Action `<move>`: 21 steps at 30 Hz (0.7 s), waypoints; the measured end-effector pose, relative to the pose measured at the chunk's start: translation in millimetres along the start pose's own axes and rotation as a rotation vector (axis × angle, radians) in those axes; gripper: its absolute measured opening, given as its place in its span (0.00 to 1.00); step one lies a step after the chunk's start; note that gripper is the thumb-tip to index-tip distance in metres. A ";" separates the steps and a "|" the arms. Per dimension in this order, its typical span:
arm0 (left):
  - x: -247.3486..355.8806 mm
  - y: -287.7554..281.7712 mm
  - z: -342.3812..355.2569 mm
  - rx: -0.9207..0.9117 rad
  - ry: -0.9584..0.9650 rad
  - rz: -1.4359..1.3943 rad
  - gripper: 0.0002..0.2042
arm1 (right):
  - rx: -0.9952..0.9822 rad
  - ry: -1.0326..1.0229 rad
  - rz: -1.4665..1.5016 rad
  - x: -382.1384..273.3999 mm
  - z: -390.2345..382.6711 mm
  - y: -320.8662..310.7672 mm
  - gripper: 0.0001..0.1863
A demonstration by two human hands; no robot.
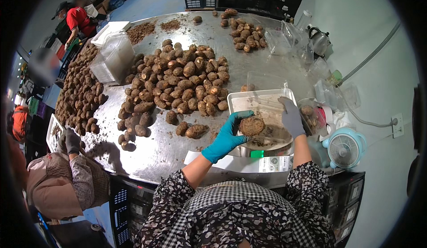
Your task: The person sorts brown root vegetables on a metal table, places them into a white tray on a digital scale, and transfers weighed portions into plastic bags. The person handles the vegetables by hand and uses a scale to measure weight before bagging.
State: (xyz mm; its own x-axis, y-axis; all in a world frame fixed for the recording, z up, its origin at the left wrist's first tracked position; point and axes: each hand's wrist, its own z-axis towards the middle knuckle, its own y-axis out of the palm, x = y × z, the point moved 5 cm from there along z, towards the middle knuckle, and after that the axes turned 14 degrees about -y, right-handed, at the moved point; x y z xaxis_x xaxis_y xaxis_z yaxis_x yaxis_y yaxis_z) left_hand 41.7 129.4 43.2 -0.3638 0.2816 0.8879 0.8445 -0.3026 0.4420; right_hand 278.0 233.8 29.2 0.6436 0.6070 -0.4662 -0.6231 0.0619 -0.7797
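Observation:
My left hand [229, 134], in a teal glove, has its thumb and fingers around a round brown taro [252, 126] with rough skin. The taro is above a white tray [235, 94] with dirt and crumbs in it. At the tray's right side my right hand [291, 116], in a grey glove, has its fingers closed at the edge of clear, shiny plastic [267, 103]. That plastic stretches over the tray, and its exact shape is hard to make out. A labelled white sheet [231, 162] lies in front of the tray.
A big heap of taros [178, 81] covers the metal table [178, 152]; a smaller pile [245, 34] sits farther back. Clear boxes [116, 56] stand at left. A blue fan [344, 149] and a kettle [319, 41] are at right. A co-worker's gloved hand [71, 141] is at left.

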 end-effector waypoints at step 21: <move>-22.5 8.8 41.4 0.275 0.409 0.644 0.30 | -0.018 0.125 0.306 -58.7 -21.1 -0.3 0.10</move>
State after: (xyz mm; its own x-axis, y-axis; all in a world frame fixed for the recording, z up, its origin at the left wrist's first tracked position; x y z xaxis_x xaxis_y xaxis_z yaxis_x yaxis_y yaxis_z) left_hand 73.6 158.0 21.9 0.1562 -0.2429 0.9574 0.9843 -0.0423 -0.1713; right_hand 249.7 181.5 47.9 0.4783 0.4932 -0.7266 -0.7886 -0.1229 -0.6025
